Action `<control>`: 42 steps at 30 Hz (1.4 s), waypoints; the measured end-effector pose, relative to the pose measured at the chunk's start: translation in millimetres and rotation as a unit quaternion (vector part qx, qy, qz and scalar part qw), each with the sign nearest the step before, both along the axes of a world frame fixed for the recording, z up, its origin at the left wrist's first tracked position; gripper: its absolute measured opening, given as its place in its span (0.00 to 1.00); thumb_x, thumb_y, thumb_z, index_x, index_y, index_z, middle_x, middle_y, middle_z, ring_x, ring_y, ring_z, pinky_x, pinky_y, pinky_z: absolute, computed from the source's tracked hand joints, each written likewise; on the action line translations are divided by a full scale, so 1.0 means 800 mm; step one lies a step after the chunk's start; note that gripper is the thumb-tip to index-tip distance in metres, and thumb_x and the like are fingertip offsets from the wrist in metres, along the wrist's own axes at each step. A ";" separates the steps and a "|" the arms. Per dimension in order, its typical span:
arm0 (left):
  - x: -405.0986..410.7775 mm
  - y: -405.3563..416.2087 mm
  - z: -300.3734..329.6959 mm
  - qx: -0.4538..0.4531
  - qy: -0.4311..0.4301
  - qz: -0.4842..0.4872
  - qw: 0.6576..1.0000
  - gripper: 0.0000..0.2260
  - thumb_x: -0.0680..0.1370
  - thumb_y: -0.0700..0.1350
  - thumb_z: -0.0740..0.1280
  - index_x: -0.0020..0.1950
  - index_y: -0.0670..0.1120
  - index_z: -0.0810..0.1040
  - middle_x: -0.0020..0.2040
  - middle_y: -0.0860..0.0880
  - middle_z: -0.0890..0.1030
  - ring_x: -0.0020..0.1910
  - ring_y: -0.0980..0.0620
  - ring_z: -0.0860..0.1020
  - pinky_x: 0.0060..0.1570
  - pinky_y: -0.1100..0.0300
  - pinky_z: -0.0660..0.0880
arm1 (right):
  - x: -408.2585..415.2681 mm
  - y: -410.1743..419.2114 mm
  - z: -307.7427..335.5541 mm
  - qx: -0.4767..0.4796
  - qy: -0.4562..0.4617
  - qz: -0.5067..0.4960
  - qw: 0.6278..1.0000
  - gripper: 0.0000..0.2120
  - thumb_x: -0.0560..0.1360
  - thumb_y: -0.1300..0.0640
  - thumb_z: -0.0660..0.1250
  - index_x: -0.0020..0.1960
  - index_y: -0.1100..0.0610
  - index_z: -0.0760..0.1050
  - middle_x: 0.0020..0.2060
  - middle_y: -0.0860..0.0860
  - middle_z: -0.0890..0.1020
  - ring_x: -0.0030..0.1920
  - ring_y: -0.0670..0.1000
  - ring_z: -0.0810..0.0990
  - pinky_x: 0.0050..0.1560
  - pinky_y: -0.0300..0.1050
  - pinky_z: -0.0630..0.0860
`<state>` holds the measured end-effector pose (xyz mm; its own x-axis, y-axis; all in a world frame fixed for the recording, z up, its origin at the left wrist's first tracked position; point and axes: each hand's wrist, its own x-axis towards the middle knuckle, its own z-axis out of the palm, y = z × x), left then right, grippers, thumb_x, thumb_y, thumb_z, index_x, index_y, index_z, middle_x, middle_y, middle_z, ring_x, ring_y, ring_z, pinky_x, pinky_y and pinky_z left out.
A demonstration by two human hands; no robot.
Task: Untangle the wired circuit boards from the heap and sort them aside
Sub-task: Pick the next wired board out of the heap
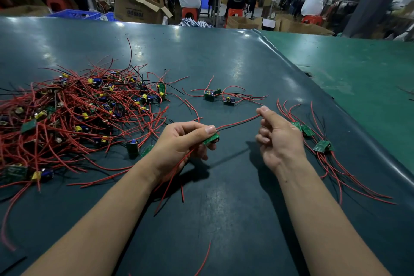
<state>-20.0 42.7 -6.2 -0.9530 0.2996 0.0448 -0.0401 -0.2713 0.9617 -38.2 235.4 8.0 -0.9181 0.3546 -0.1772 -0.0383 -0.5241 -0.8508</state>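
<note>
Stretching under both forearms, the dark teal rubber-covered table bore a tangled heap of red-wired circuit boards at far left. Above mid-table, the left hand pinched a small green circuit board, while the right hand pinched its red wire.

Even overhead light; glare patches on table mat; wide-angle edge bending; background blurred.

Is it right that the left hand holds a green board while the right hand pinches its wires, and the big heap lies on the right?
Not quite. In the head view the heap lies on the left. The left hand holds the green board, and the right hand pinches its wires.
</note>
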 end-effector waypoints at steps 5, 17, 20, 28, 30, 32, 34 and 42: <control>-0.004 0.001 0.000 0.028 0.009 0.045 0.999 0.07 0.71 0.46 0.70 0.40 0.43 0.83 0.33 0.45 0.80 0.25 0.54 0.70 0.28 0.63 0.73 | 0.001 -0.004 -0.002 -0.002 -0.013 -0.031 0.999 0.09 0.76 0.60 0.70 0.38 0.56 0.73 0.25 0.48 0.71 0.20 0.43 0.64 0.19 0.33 0.57; -0.010 0.001 0.002 0.071 0.008 0.134 0.988 0.07 0.69 0.45 0.70 0.44 0.43 0.79 0.36 0.46 0.80 0.22 0.54 0.70 0.26 0.62 0.73 | 0.031 -0.032 -0.001 0.236 0.013 0.348 0.907 0.08 0.78 0.55 0.67 0.44 0.53 0.83 0.39 0.52 0.84 0.26 0.48 0.76 0.20 0.34 0.64; -0.006 0.002 -0.004 0.031 0.029 0.117 0.992 0.10 0.67 0.47 0.73 0.43 0.44 0.83 0.35 0.46 0.81 0.28 0.52 0.71 0.30 0.63 0.71 | 0.033 -0.035 0.000 0.200 0.007 0.408 0.891 0.11 0.74 0.47 0.69 0.51 0.53 0.80 0.39 0.52 0.83 0.27 0.50 0.78 0.20 0.35 0.67; -0.009 -0.008 0.000 -0.011 0.027 0.068 0.997 0.19 0.68 0.55 0.71 0.53 0.45 0.82 0.45 0.47 0.84 0.31 0.52 0.77 0.33 0.63 0.77 | 0.028 -0.035 0.006 0.187 0.075 0.223 0.954 0.06 0.77 0.60 0.68 0.41 0.57 0.79 0.33 0.54 0.83 0.26 0.48 0.77 0.21 0.37 0.71; -0.011 -0.014 -0.002 -0.145 0.119 0.142 0.972 0.12 0.70 0.50 0.75 0.50 0.46 0.83 0.42 0.49 0.85 0.36 0.54 0.80 0.38 0.63 0.79 | 0.024 -0.026 0.013 0.168 0.101 0.123 0.973 0.05 0.78 0.60 0.68 0.42 0.58 0.78 0.35 0.53 0.84 0.27 0.48 0.78 0.22 0.37 0.72; -0.016 -0.018 -0.006 -0.238 0.202 0.244 0.918 0.05 0.74 0.43 0.74 0.48 0.49 0.83 0.41 0.53 0.85 0.39 0.56 0.81 0.43 0.65 0.78 | 0.021 -0.017 0.018 0.143 0.125 0.026 0.981 0.05 0.78 0.60 0.67 0.43 0.57 0.78 0.35 0.53 0.84 0.28 0.48 0.79 0.23 0.37 0.72; -0.017 -0.018 -0.006 -0.239 0.225 0.305 0.894 0.06 0.76 0.40 0.72 0.50 0.51 0.81 0.44 0.55 0.83 0.42 0.55 0.81 0.45 0.66 0.77 | 0.019 -0.008 0.021 0.094 0.141 -0.098 0.981 0.05 0.78 0.60 0.67 0.43 0.56 0.77 0.36 0.52 0.83 0.30 0.47 0.81 0.25 0.37 0.74; -0.011 -0.021 -0.008 -0.385 0.340 0.372 0.773 0.07 0.75 0.44 0.67 0.51 0.46 0.83 0.45 0.49 0.83 0.45 0.46 0.79 0.49 0.50 0.74 | 0.017 0.005 0.004 -0.192 -0.021 -0.129 0.972 0.07 0.79 0.63 0.66 0.43 0.63 0.71 0.37 0.57 0.79 0.25 0.48 0.81 0.31 0.36 0.80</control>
<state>-28.4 26.0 -12.5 -0.7089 -0.1327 0.6927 0.4373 0.6878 0.5794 -24.9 239.4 10.9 -0.7959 0.4729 -0.3782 -0.1806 -0.7816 -0.5971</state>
